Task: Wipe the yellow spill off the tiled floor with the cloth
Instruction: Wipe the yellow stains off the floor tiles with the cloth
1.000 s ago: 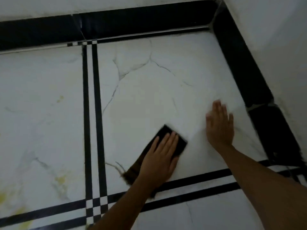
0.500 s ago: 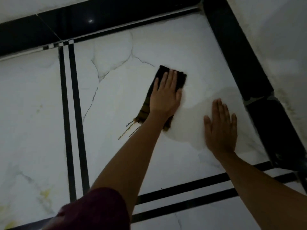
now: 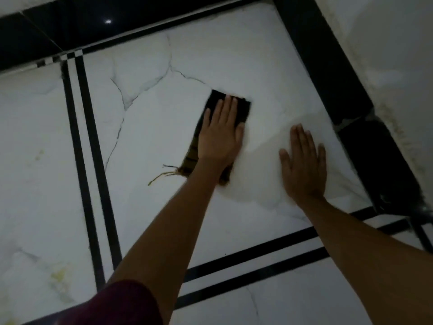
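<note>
Near frame centre, the left hand (image 3: 220, 139), flat on the cloth (image 3: 243, 111), has pushed it upward; right hand (image 3: 304, 167) stays spread on the tiled floor (image 3: 164, 127); yellow spill (image 3: 58, 276), lower left, seemingly unwiped.

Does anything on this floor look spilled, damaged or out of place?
Yes. Yellow stains mark the left tile, well apart from the cloth under the left hand. The cloth's near end is frayed, with loose threads trailing.

Both arms reach forward, left grip (image 3: 220, 134) and right grip (image 3: 303, 165) flat, palms down, fingers straight.
</note>
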